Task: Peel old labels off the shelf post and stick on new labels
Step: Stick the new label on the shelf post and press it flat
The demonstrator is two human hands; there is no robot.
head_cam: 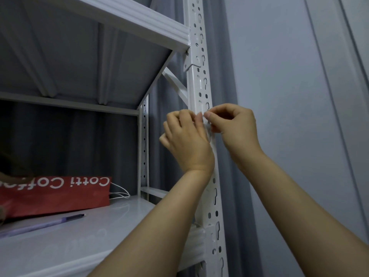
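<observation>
Mid-peel, probably. Pinching crumpled pale label (208, 127) between tightly curled fingers (215, 113) of left hand (185, 136) and right hand (233, 126), shelf post (199, 80) right behind. Can't tell if old or new. No fresh labels showing above or below fingers, so plenty left.

1 head view — faces forward, close on the shelf post (201, 86).

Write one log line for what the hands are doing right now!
left hand: pinches label | right hand: pinches label | where: shelf post | peeling or sticking: cannot tell
</observation>
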